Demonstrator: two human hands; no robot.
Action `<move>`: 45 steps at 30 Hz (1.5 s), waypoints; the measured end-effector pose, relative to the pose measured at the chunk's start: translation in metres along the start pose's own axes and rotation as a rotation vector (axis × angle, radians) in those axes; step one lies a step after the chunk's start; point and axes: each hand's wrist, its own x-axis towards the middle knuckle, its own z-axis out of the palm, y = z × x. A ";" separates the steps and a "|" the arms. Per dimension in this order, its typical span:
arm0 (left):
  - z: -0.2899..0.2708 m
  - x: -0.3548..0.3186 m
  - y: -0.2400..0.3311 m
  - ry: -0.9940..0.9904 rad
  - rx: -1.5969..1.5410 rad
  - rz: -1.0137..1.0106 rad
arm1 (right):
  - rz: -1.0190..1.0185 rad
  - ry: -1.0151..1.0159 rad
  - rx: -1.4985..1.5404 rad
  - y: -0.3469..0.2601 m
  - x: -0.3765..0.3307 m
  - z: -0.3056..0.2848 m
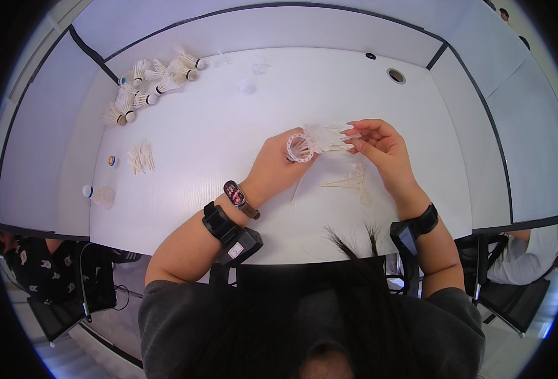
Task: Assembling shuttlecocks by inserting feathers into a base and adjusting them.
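Observation:
Over the middle of the desk, my left hand (pixel 276 161) is closed around a white piece of a shuttlecock. Its round end, a pale ring (pixel 300 148) dotted along the rim, faces me. White feathers (pixel 326 136) spread from it toward my right hand (pixel 385 144). That hand's thumb and fingers are pinched on a white feather (pixel 353 137) at the right end of the bunch; whether this feather is joined to the rest I cannot tell. Below my hands, a few loose feathers (pixel 354 181) lie on the desk, and one thin stem (pixel 296 191) lies apart.
Several shuttlecocks (pixel 159 84) are heaped at the far left. Nearer stand short white sticks (pixel 141 158), a small cap (pixel 112 161) and a bottle (pixel 102 196). Clear plastic pieces (pixel 247 85) lie at the back. Partitions (pixel 253 31) edge the white desk; people sit on both sides.

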 end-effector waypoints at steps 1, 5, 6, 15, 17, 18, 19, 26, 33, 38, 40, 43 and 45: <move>0.001 0.000 0.001 -0.029 -0.011 0.012 | 0.012 0.034 0.004 -0.001 0.000 0.000; 0.003 -0.001 0.003 -0.021 0.011 0.092 | 0.000 0.037 0.046 -0.002 0.000 0.003; 0.003 -0.002 0.003 -0.038 0.025 0.112 | 0.001 0.053 0.057 -0.003 0.000 0.004; 0.003 -0.001 0.002 -0.009 0.055 0.150 | 0.066 0.001 0.096 -0.003 0.000 0.002; 0.003 -0.001 0.003 0.002 0.052 0.150 | 0.133 -0.070 0.158 -0.003 0.001 0.002; 0.003 -0.002 0.004 -0.005 0.052 0.155 | 0.094 -0.094 0.150 -0.003 -0.001 0.003; 0.002 -0.002 0.005 -0.013 0.048 0.167 | 0.096 -0.104 0.148 -0.002 -0.002 0.004; 0.000 -0.003 0.010 -0.050 0.070 0.180 | 0.092 -0.026 -0.079 -0.001 -0.004 0.009; 0.001 -0.003 0.013 -0.055 0.042 0.135 | 0.077 -0.052 -0.075 0.000 -0.004 0.011; 0.000 -0.004 0.012 -0.079 0.081 0.076 | 0.079 -0.022 -0.105 0.003 -0.004 0.013; 0.001 -0.004 0.010 -0.068 0.077 0.144 | 0.055 -0.011 -0.134 0.004 -0.003 0.012; 0.001 -0.003 0.008 -0.076 0.107 0.183 | 0.010 0.021 -0.168 0.006 -0.004 0.011; 0.001 -0.003 0.006 -0.090 0.137 0.190 | -0.019 0.041 -0.191 0.007 -0.004 0.011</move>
